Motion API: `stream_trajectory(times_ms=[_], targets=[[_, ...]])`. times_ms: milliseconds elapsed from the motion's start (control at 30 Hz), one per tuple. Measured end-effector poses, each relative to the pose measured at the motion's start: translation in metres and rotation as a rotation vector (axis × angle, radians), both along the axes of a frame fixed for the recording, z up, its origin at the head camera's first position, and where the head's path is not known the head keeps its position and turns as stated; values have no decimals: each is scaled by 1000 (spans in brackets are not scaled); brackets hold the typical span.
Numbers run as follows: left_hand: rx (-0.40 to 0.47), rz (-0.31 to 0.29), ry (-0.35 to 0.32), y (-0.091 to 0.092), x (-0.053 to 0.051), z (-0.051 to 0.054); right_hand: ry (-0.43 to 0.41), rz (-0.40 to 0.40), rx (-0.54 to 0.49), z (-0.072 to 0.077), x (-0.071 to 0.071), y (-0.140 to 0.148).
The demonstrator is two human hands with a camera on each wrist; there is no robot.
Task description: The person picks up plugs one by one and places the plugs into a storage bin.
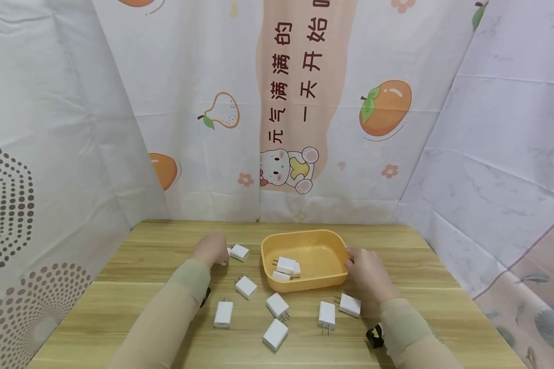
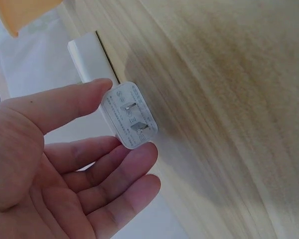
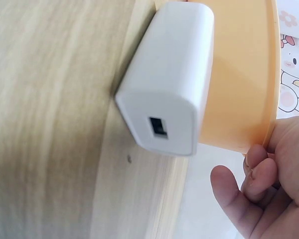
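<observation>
Between thumb and fingers, my left hand (image 1: 212, 249) (image 2: 79, 164) pinches a white charger (image 2: 129, 115), its two metal prongs facing the left wrist camera. Another white charger (image 1: 239, 252) (image 2: 94, 57) lies right beside it. My right hand (image 1: 368, 271) (image 3: 274, 189) grips the right end of the yellow tray (image 1: 304, 285) (image 3: 239, 74). Inside the tray, at its left side, several white chargers (image 1: 286, 265) are piled. A white charger (image 1: 350, 305) (image 3: 162, 79) with a port in its end lies near my right wrist.
Several more chargers lie in front of the tray, among them one at the left (image 1: 223, 314), one near the middle (image 1: 275, 334) and one at the right (image 1: 326, 314). The wooden table (image 1: 120, 307) ends at a printed curtain (image 1: 221, 154) behind.
</observation>
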State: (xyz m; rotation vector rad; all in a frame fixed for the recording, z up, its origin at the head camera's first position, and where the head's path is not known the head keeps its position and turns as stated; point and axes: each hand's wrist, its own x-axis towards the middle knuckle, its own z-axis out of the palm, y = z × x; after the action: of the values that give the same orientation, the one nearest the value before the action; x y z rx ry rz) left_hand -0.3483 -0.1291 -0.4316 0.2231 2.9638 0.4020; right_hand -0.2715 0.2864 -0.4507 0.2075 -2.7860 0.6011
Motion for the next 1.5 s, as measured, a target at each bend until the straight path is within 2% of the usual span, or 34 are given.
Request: stream_trajectory(times_ms=[167, 400, 767, 1200, 1500], targets=[[-7, 23, -24, 3, -2, 4, 12, -2, 5, 3, -1, 1], [-18, 49, -12, 9, -4, 5, 20, -8, 29, 6, 0, 3], [26, 74, -26, 6, -3, 8, 40, 7, 30, 10, 0, 2], [12, 87, -43, 5, 0, 0, -12, -7, 20, 5, 3, -2], [33, 75, -7, 2, -1, -1, -33, -16, -1, 2, 0, 0]])
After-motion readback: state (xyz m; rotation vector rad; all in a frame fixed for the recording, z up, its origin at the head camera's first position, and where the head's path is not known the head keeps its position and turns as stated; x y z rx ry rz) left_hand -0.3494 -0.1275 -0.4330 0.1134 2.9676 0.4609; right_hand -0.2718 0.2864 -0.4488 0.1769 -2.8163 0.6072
